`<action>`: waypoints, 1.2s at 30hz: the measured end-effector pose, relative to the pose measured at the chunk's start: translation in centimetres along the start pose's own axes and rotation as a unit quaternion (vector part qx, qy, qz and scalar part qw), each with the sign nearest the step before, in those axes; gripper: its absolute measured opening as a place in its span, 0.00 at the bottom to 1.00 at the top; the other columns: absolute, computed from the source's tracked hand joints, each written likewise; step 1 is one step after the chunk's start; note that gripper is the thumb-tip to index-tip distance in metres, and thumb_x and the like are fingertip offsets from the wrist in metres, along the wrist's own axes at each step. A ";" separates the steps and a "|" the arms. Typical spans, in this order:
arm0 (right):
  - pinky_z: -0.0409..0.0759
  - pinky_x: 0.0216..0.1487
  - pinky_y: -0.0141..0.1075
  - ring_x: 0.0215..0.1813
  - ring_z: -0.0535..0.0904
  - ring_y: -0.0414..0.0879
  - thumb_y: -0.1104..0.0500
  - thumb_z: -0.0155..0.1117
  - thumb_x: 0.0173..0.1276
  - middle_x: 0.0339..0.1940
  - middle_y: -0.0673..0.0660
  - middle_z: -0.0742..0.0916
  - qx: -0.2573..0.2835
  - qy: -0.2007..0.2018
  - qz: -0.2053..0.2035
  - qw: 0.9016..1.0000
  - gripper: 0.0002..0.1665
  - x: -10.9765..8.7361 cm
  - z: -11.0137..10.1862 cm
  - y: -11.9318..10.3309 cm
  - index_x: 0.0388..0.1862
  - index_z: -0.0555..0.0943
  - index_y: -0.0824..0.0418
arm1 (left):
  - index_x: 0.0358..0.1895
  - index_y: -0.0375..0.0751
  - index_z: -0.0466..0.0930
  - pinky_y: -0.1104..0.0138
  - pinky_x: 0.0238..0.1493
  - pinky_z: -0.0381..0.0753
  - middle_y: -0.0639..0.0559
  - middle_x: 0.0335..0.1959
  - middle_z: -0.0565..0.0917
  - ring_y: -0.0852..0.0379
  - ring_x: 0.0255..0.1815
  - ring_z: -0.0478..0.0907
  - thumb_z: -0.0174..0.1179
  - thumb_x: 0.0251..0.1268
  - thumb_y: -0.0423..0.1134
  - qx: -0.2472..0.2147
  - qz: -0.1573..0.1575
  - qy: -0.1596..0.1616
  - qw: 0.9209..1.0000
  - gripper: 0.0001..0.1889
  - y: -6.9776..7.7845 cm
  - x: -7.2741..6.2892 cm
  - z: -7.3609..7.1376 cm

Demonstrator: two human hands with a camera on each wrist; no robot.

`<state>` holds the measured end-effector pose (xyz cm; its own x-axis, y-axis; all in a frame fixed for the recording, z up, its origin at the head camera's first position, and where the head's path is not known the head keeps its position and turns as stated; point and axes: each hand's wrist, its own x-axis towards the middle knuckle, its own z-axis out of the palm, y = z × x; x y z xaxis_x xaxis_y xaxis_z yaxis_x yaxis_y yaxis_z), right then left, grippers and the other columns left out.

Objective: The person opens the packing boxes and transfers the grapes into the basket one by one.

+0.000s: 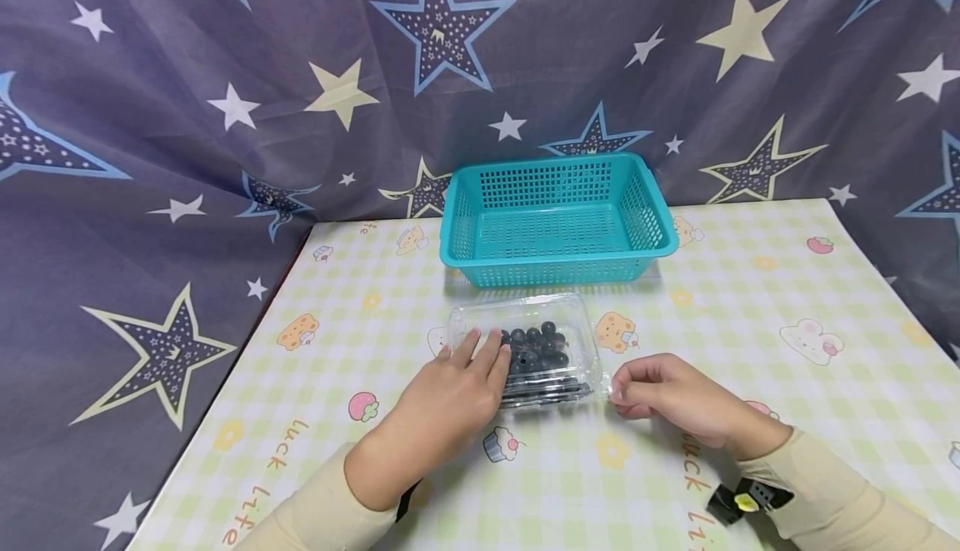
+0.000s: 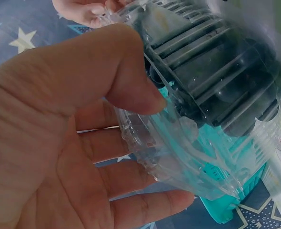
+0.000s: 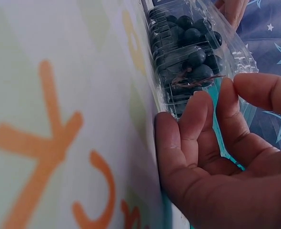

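Note:
A clear plastic clamshell box (image 1: 558,309) of dark round fruit (image 1: 534,359), which looks like black grapes, lies on the table. A thin brown stem (image 3: 197,82) shows among the fruit in the right wrist view. My left hand (image 1: 457,388) holds the box's left side, fingers over the top and the thumb (image 2: 135,90) bent against the plastic. At the box's right edge, my right hand (image 1: 667,393) pinches a bit of clear plastic between thumb and index finger; its other fingers are curled. Whether the lid is fastened I cannot tell.
A turquoise perforated basket (image 1: 555,272) stands behind the box near the table's back edge, with nothing in it. The table wears a checked cloth (image 1: 750,284) with cartoon prints. Behind it hangs a dark star-patterned curtain (image 1: 570,59).

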<state>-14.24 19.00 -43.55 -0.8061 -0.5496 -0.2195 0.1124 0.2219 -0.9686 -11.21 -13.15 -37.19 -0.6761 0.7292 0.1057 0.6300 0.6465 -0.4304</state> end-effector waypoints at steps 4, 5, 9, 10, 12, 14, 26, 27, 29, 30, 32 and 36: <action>0.86 0.54 0.41 0.51 0.88 0.51 0.61 0.61 0.74 0.44 0.62 0.87 -0.001 0.000 0.000 1.000 0.13 0.0 0.0 -0.1 0.39 0.80 0.73 | 0.68 0.35 0.78 0.50 0.51 0.88 0.37 0.69 0.78 0.38 0.67 0.80 0.60 0.73 0.34 0.019 0.001 0.010 1.000 0.22 0.1 0.0 0.0; 0.86 0.54 0.41 0.51 0.88 0.51 0.61 0.61 0.74 0.44 0.62 0.87 -0.001 0.000 -0.001 1.000 0.13 0.0 0.0 -0.1 0.39 0.80 0.73 | 0.68 0.35 0.78 0.50 0.51 0.88 0.37 0.69 0.78 0.38 0.67 0.80 0.59 0.74 0.34 0.023 0.001 0.013 1.000 0.22 0.2 0.0 0.1; 0.86 0.54 0.41 0.50 0.88 0.51 0.61 0.61 0.74 0.44 0.62 0.87 -0.002 -0.002 -0.002 1.000 0.13 -0.1 0.0 -0.1 0.40 0.80 0.73 | 0.68 0.35 0.78 0.51 0.50 0.88 0.37 0.69 0.79 0.39 0.66 0.80 0.60 0.73 0.34 0.036 0.001 0.017 0.999 0.22 0.3 -0.1 0.2; 0.86 0.54 0.41 0.50 0.88 0.51 0.61 0.61 0.74 0.44 0.62 0.87 -0.003 -0.003 -0.002 1.000 0.13 -0.1 0.0 -0.1 0.40 0.80 0.73 | 0.68 0.36 0.78 0.51 0.50 0.88 0.38 0.69 0.79 0.39 0.66 0.80 0.61 0.73 0.34 0.038 0.001 0.018 0.999 0.22 0.3 -0.1 0.2; 0.86 0.54 0.41 0.50 0.88 0.51 0.61 0.61 0.74 0.44 0.62 0.87 -0.003 -0.004 -0.002 1.000 0.13 -0.1 0.0 0.0 0.40 0.80 0.73 | 0.68 0.36 0.78 0.51 0.50 0.88 0.38 0.68 0.79 0.39 0.66 0.81 0.62 0.73 0.34 0.041 0.001 0.022 0.999 0.22 0.4 -0.1 0.3; 0.86 0.54 0.41 0.50 0.88 0.50 0.61 0.61 0.74 0.44 0.62 0.87 -0.004 -0.004 -0.001 1.000 0.13 -0.1 0.0 0.0 0.40 0.80 0.73 | 0.68 0.36 0.79 0.51 0.50 0.88 0.38 0.68 0.79 0.39 0.65 0.81 0.62 0.72 0.34 0.043 -0.001 0.029 0.999 0.22 0.4 -0.1 0.3; 0.86 0.54 0.41 0.50 0.88 0.50 0.60 0.61 0.75 0.43 0.61 0.86 -0.006 -0.005 -0.004 1.000 0.13 -0.1 0.0 0.0 0.39 0.79 0.73 | 0.66 0.38 0.81 0.53 0.48 0.89 0.40 0.66 0.82 0.41 0.63 0.83 0.61 0.73 0.34 0.060 -0.005 0.048 0.997 0.20 0.7 -0.1 0.1; 0.86 0.54 0.41 0.50 0.88 0.50 0.60 0.61 0.75 0.43 0.61 0.86 -0.006 -0.005 -0.004 1.000 0.13 -0.1 0.0 0.0 0.39 0.79 0.72 | 0.66 0.38 0.81 0.53 0.48 0.89 0.40 0.65 0.82 0.41 0.62 0.83 0.61 0.73 0.35 0.063 -0.006 0.050 0.997 0.20 0.7 -0.1 0.1; 0.86 0.54 0.41 0.50 0.88 0.50 0.60 0.61 0.75 0.43 0.61 0.86 -0.006 -0.006 -0.005 1.000 0.14 -0.1 0.0 0.0 0.39 0.79 0.73 | 0.66 0.38 0.81 0.54 0.48 0.89 0.41 0.65 0.82 0.42 0.62 0.84 0.60 0.74 0.35 0.069 -0.007 0.052 0.996 0.20 0.8 -0.1 0.1; 0.86 0.54 0.42 0.50 0.87 0.50 0.60 0.61 0.75 0.43 0.61 0.86 -0.006 -0.006 -0.005 1.000 0.14 -0.1 0.0 0.0 0.39 0.79 0.73 | 0.66 0.39 0.81 0.54 0.48 0.89 0.41 0.65 0.82 0.42 0.62 0.84 0.59 0.74 0.35 0.072 -0.007 0.052 0.996 0.20 0.8 0.0 0.1; 0.86 0.54 0.42 0.50 0.87 0.50 0.60 0.61 0.75 0.43 0.61 0.86 -0.005 -0.006 -0.005 1.000 0.14 -0.1 0.0 -0.1 0.39 0.79 0.73 | 0.66 0.39 0.81 0.55 0.48 0.89 0.41 0.66 0.82 0.42 0.62 0.84 0.59 0.74 0.36 0.080 -0.006 0.053 0.995 0.20 0.8 0.0 0.0; 0.86 0.54 0.41 0.50 0.88 0.50 0.60 0.60 0.75 0.44 0.61 0.86 -0.002 -0.002 -0.002 1.000 0.13 -0.1 0.1 -0.1 0.39 0.79 0.72 | 0.66 0.41 0.81 0.55 0.47 0.89 0.42 0.66 0.82 0.43 0.62 0.84 0.58 0.75 0.37 0.093 -0.008 0.052 0.994 0.20 0.9 -0.1 0.1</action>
<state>-14.14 18.95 -43.46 -0.8046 -0.5531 -0.2161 0.1072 0.2228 -0.9690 -10.65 -12.69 -37.68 -0.6359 0.7450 0.2014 0.5322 0.6123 -0.5847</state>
